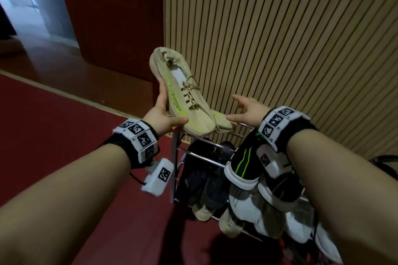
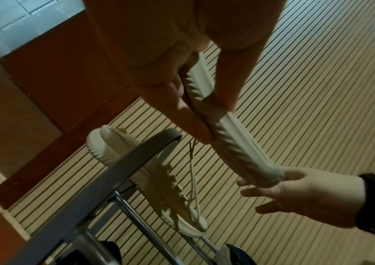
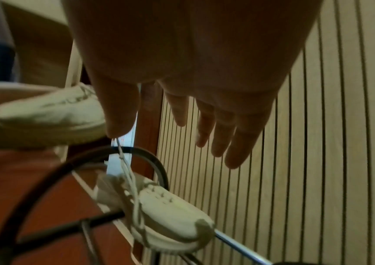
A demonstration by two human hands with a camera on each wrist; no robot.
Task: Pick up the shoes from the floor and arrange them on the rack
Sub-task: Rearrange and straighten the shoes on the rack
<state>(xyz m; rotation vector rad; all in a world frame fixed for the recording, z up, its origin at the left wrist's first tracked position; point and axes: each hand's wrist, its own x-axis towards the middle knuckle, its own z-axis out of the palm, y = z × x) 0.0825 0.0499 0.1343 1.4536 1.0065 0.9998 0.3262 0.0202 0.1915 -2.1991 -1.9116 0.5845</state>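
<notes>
Holding a beige shoe (image 1: 183, 94) in my left hand (image 1: 160, 117), I have it up in the air above the left end of the rack (image 1: 193, 155). My fingers run along the sole side and my thumb presses the toe part from below, so the shoe is clamped between them. Its heel points up and away from me, its toe down toward my wrist, laces facing right. From the left wrist view, the ribbed sole (image 2: 234, 136) runs out past my fingers (image 2: 195, 125), and a lace (image 2: 193, 179) hangs from it.

My right hand (image 1: 249, 112) is just right of the shoe's toe, fingers spread and relaxed, gripping nothing. In the left wrist view the toe tip looks to touch that palm (image 2: 300, 190); in the right wrist view my thumb (image 3: 118, 111) sits against the held shoe's side. I cannot tell how firm that contact is.

The second beige shoe (image 3: 168, 215) lies on the rack's top bars, below the held one and under my right hand, toe toward the slatted wall (image 1: 280, 38).

Lower tiers carry a black shoe with a green stripe (image 1: 243, 165), more dark shoes and white shoes (image 1: 247, 206). The rack stands on red floor (image 1: 53, 125) against the wall.
</notes>
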